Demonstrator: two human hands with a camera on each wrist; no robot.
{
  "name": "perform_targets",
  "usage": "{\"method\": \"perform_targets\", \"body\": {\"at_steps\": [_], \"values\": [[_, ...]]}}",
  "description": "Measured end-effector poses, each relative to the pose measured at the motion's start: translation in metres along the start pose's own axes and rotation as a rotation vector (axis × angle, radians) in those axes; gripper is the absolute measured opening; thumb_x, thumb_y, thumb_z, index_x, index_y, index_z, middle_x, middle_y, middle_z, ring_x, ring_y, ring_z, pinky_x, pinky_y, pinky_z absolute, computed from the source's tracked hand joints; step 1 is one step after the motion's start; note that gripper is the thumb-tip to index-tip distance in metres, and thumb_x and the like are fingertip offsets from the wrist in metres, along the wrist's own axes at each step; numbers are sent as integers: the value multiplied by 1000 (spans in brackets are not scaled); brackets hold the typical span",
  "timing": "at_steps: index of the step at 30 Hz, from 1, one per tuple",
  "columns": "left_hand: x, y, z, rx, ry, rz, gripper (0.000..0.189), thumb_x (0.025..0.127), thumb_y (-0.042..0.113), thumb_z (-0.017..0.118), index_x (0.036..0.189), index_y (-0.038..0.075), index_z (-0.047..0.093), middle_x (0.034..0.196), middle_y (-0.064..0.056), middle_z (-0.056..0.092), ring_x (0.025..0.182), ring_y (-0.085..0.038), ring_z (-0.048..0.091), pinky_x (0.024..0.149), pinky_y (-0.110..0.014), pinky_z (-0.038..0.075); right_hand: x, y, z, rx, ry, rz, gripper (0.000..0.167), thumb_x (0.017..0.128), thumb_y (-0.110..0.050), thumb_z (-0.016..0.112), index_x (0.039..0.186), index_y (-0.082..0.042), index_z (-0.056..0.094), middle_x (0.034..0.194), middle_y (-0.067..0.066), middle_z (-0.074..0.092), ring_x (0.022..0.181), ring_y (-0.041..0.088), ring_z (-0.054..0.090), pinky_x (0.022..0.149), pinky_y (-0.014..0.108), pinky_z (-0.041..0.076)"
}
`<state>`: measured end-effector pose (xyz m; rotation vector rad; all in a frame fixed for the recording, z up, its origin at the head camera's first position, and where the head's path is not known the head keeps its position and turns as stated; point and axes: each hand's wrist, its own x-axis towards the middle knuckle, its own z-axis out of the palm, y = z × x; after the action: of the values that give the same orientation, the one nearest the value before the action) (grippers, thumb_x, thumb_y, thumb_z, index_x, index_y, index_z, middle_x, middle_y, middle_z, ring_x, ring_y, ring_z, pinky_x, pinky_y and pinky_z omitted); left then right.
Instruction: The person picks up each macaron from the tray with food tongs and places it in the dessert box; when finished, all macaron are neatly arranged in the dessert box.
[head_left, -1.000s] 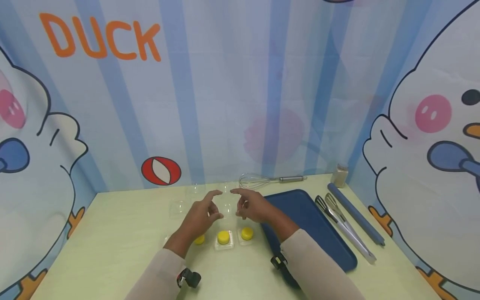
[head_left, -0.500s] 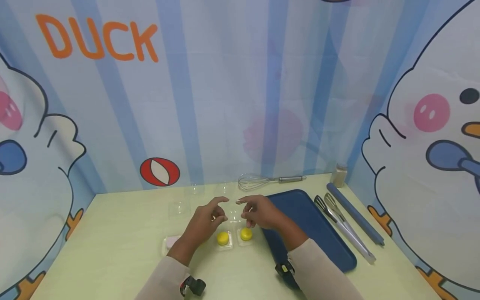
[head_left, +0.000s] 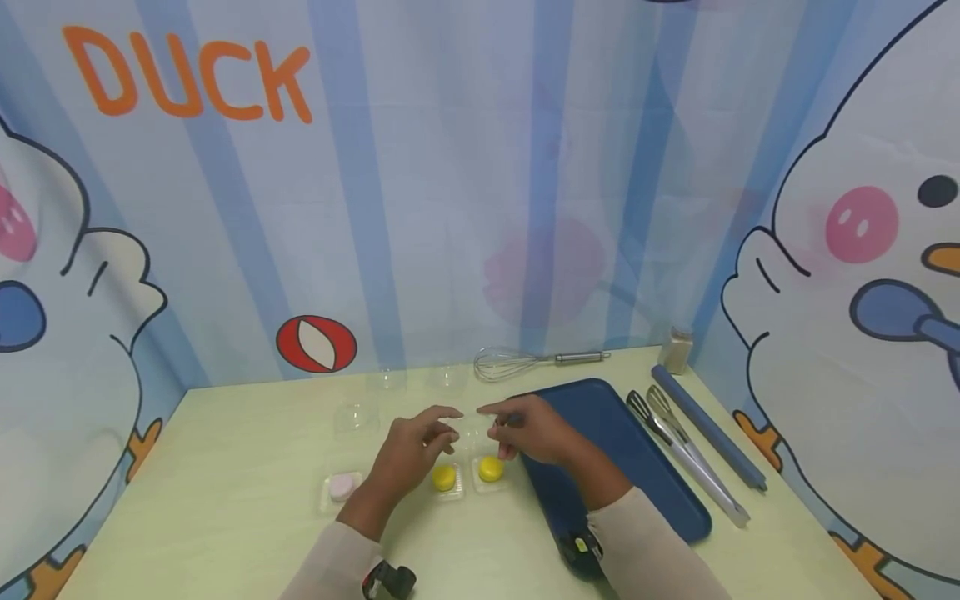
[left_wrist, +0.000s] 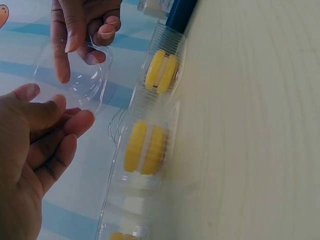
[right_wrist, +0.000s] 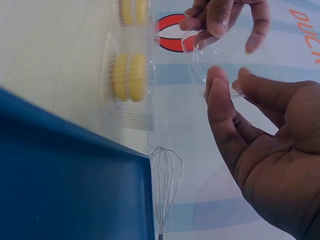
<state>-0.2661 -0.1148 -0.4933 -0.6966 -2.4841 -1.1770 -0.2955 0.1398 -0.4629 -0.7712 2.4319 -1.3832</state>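
A clear plastic lid with a raised dome (left_wrist: pixel 85 87) is held between both hands, over the row of macarons. My left hand (head_left: pixel 411 454) pinches its left edge between thumb and fingers, index finger extended. On the opposite edge my right hand (head_left: pixel 536 429) pinches it the same way, as the right wrist view shows. Below lie two yellow macarons (head_left: pixel 444 477) (head_left: pixel 491 469), each in a clear ridged plastic tray (head_left: pixel 450 495). Part of another yellow macaron (left_wrist: pixel 122 236) shows in the left wrist view; my left hand hides it from the head view.
A pale pink macaron (head_left: pixel 342 487) sits in its tray on the left. Several clear lids (head_left: pixel 356 416) lie farther back. A whisk (head_left: pixel 517 362) lies along the back edge. On the right are a dark blue tray (head_left: pixel 622 450), tongs (head_left: pixel 697 467), a blue-grey rod (head_left: pixel 708 425) and a shaker (head_left: pixel 678 350).
Both hands have come down and nearer with the clear lid, now close behind the yellow macarons. My left forearm has shifted right, uncovering the pale pink macaron.
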Motion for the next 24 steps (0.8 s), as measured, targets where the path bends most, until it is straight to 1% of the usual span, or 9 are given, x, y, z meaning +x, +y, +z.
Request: {"method": "perform_targets", "body": {"at_steps": [4,6,8,11,13,16,19,22,24], "values": [[-3,0,2,-32,39,62,24,98,-1,77,119,11,77,98,-10,86,79,-17,83,77,-29,68,-3,2,-3,33,-20,-4,41,110,-21,67,149,-8,67,112,30,74,79,21,78,83,60,66],[-3,-1,3,-55,48,96,21,98,-2,76,115,9,77,98,-11,86,79,-17,84,79,-29,68,-4,3,-5,42,-30,-9,43,110,-24,67,150,-7,66,112,30,74,83,23,79,84,55,68],[-3,-2,3,-64,46,112,18,98,-2,76,112,9,77,99,-10,86,80,-16,83,80,-29,68,-5,4,-6,52,-42,-9,45,110,-26,68,150,-7,66,113,27,74,88,26,81,85,49,69],[-4,-3,4,-74,42,111,13,98,-2,76,108,8,78,100,-10,86,82,-18,84,83,-31,69,-6,5,-8,55,-57,-10,46,111,-28,67,151,-6,65,115,25,75,94,31,81,88,42,68],[-5,-3,3,-70,39,108,9,98,0,77,106,7,78,103,-12,86,85,-20,84,84,-33,69,-7,4,-8,62,-59,-12,46,111,-27,66,152,-6,64,119,24,75,99,35,81,91,43,68],[-5,-4,2,-67,34,119,5,99,6,78,104,6,78,109,-15,85,90,-25,85,83,-36,69,-8,4,-9,70,-48,-31,47,111,-25,66,153,-3,62,127,28,72,104,37,80,95,44,67],[-5,-5,2,-63,28,129,6,98,11,81,102,8,77,114,-16,84,91,-27,85,83,-38,69,-9,4,-9,82,-37,-47,50,109,-22,70,153,0,61,142,29,65,114,37,79,99,44,66],[-4,-5,2,-76,16,134,9,97,12,82,104,7,77,116,-17,83,93,-28,85,85,-41,69,-10,5,-10,61,-21,-57,52,107,-24,72,153,0,61,153,29,60,124,40,75,102,47,65],[-5,-6,3,-86,5,130,12,97,13,83,107,7,79,117,-17,83,95,-29,85,86,-42,69,-10,5,-10,44,-12,-58,53,106,-25,74,152,-1,62,156,27,60,128,43,73,103,49,64]]}}
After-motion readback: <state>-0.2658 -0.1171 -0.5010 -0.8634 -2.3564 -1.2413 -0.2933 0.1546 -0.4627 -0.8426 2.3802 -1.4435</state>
